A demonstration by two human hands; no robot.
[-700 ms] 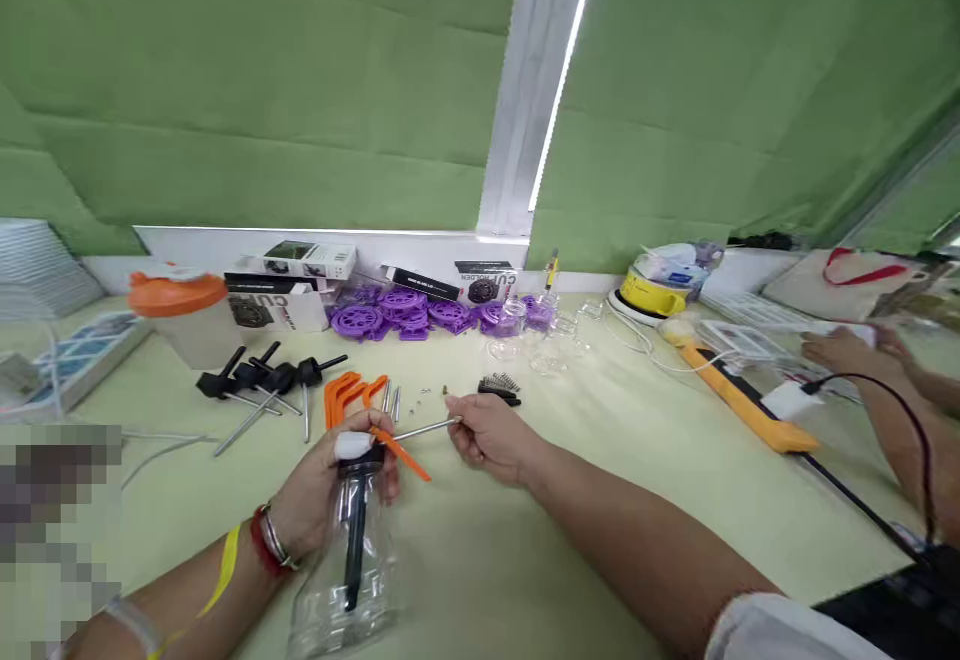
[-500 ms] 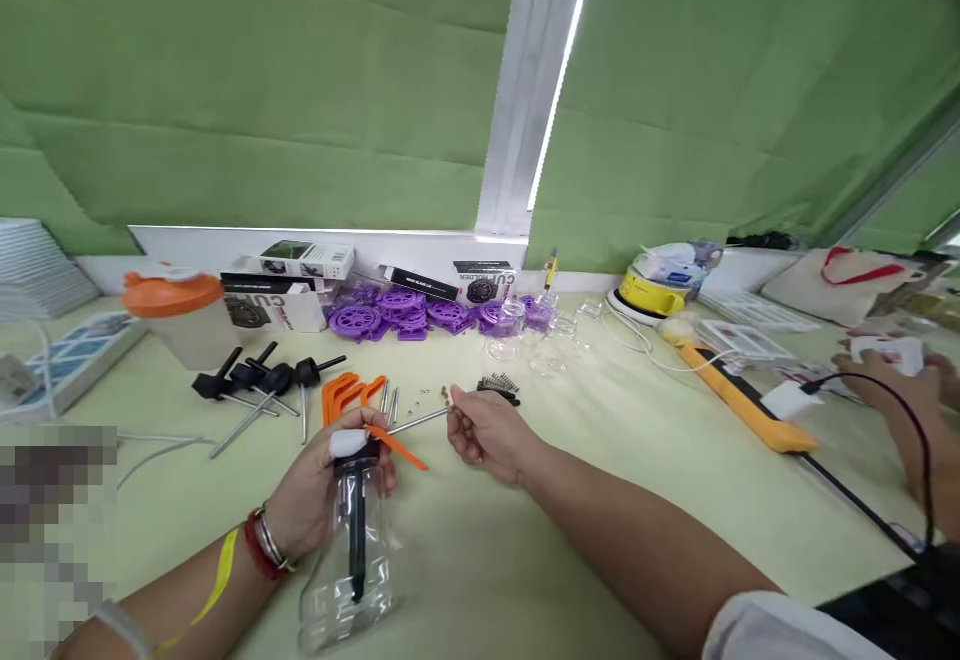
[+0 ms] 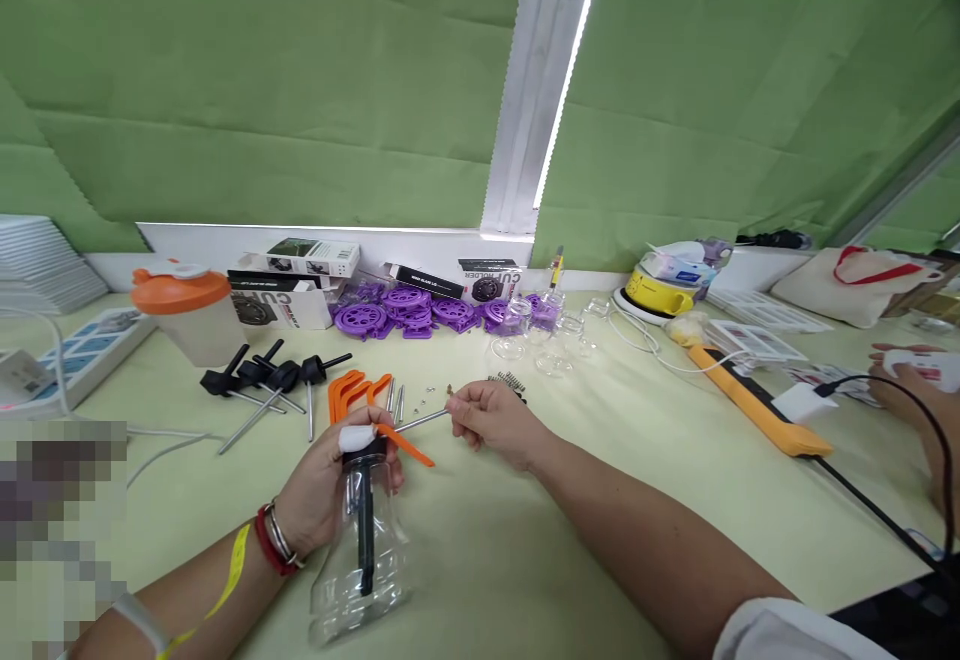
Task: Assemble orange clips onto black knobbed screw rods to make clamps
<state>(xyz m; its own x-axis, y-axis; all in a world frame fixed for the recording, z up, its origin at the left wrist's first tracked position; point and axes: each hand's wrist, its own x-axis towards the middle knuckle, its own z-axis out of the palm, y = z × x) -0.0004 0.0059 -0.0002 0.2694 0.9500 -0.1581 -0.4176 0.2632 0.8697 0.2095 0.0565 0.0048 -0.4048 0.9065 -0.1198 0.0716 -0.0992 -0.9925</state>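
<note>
My left hand (image 3: 330,495) is wrapped around the neck of a clear plastic bottle (image 3: 360,590) with a black cap and a black tube inside. At the bottle's top, an orange lever (image 3: 406,446) sticks out to the right. A white covering (image 3: 357,438) is on my left thumb. From the top, a thin metal rod (image 3: 421,420) runs right to the closed fingertips of my right hand (image 3: 491,422), which pinch around its end. A tiny brass-coloured piece (image 3: 449,391) shows by those fingertips. Behind lie several orange levers (image 3: 346,392) and metal rods (image 3: 398,400).
Black pump heads with rods (image 3: 281,377) lie left of the levers, near an orange-lidded shaker (image 3: 184,310). Small springs (image 3: 508,380) lie behind my right hand. Purple wheel-like parts (image 3: 409,310) and clear bottles (image 3: 555,345) stand farther back. Another person's hand (image 3: 911,385) is at the right.
My right hand has turned more palm-down, its fingertips staying by the rod's end. My left hand and the bottle keep nearly the same pose. The view has shifted slightly.
</note>
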